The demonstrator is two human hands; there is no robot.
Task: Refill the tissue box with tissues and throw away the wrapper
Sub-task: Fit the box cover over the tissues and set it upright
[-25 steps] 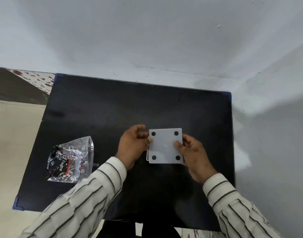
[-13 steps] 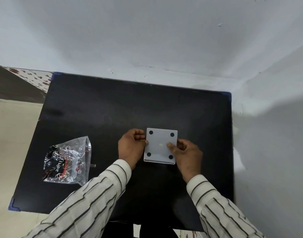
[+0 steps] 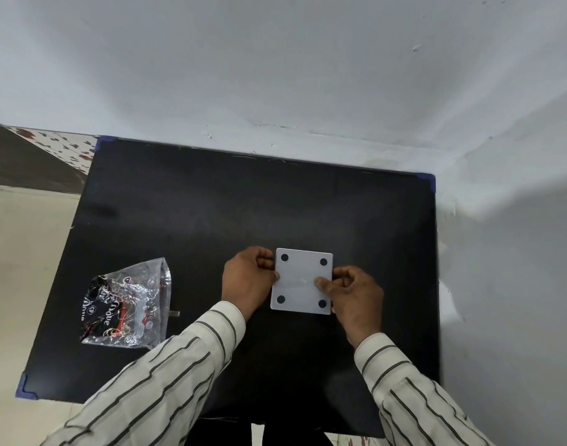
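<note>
Crinkled glossy clear plastic wrapper (image 3: pixel 127 305) lies on a matt black table (image 3: pixel 211 214); the tissue box (image 3: pixel 303 281) looks smooth, matt plastic.

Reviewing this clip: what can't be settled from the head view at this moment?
- Tissue box: only its grey base with four black pads faces the camera; any opening or tissues inside are hidden behind it.
- Left hand and right hand: their grip on the box sides is partly hidden by knuckles.
- Wrapper: crumpled, print only partly legible.
- Bin: none in view.

A matte black rectangular tabletop with blue corner guards (image 3: pixel 211 204) sits in a corner of plain white plastered walls (image 3: pixel 275 66); beige floor (image 3: pixel 15 268) lies left of it.
</note>
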